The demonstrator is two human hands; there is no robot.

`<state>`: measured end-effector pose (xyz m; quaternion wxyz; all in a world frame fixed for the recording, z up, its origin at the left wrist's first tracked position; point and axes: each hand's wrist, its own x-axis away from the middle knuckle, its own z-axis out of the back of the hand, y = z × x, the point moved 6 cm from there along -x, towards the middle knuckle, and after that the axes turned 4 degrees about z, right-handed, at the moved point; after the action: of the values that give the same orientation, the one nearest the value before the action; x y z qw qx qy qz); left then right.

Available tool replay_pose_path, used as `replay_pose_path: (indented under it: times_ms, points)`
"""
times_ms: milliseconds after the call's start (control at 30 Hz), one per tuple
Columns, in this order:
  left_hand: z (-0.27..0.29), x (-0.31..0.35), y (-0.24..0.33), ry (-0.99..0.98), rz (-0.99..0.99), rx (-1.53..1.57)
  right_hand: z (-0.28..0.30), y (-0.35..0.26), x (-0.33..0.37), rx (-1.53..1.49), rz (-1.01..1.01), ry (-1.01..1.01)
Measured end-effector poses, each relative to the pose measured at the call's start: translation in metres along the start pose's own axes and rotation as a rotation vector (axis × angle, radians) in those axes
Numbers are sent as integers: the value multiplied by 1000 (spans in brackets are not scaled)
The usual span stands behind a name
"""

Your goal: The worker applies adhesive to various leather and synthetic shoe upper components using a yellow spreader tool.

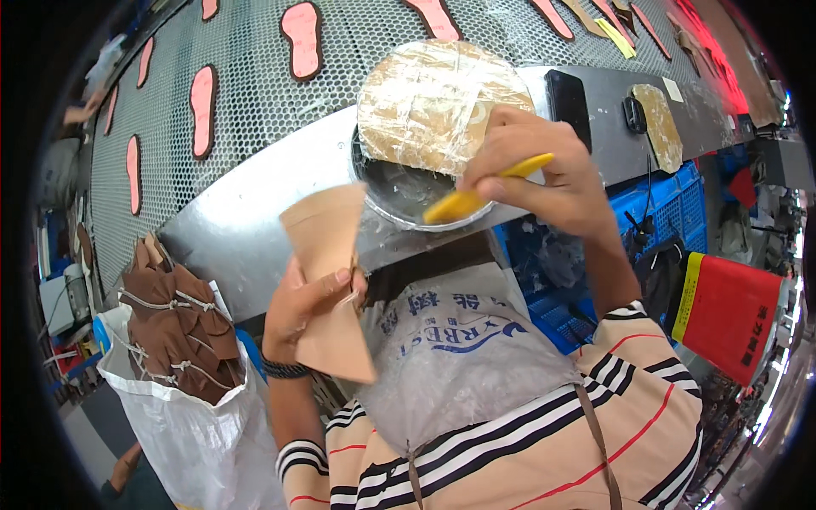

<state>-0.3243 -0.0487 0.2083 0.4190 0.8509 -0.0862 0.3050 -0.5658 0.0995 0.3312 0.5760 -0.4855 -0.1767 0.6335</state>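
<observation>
My left hand grips a flared tan sheet piece, its thumb pressed across the narrow middle. The sheet stands tilted over my lap, left of a round metal pot. A yellow flat-handled tool is pinched in my right hand; its lower end is blurred over the pot's near rim, and its kind cannot be made out. Across the far part of the pot lies a round cardboard cover wrapped in clear tape. The pot's inside looks dark grey, and its contents are unclear.
Pink shoe-sole-shaped pieces with dark edges lie on a mesh conveyor. A black phone sits right of the pot. A white sack holds tied brown bundles. Blue crates stand at right.
</observation>
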Motion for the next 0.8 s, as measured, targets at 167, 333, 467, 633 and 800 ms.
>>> replay_pose_path:
  times_ms: [167, 333, 467, 633, 800]
  points:
    - [-2, -3, 10, 482, -350, -29, -59, 26, 18, 424, -8, 210]
    - [2, -4, -1, 593, -440, -49, -54, 22, 23, 498, -128, 302]
    - [3, -2, -2, 631, -452, -59, -62, 14, 29, 62, -281, 583]
    - [9, -3, -14, 604, -378, -37, -65, 32, 38, 101, -417, 542]
    - [8, 6, -31, 334, -246, 461, -69, 27, 25, 302, -254, 400]
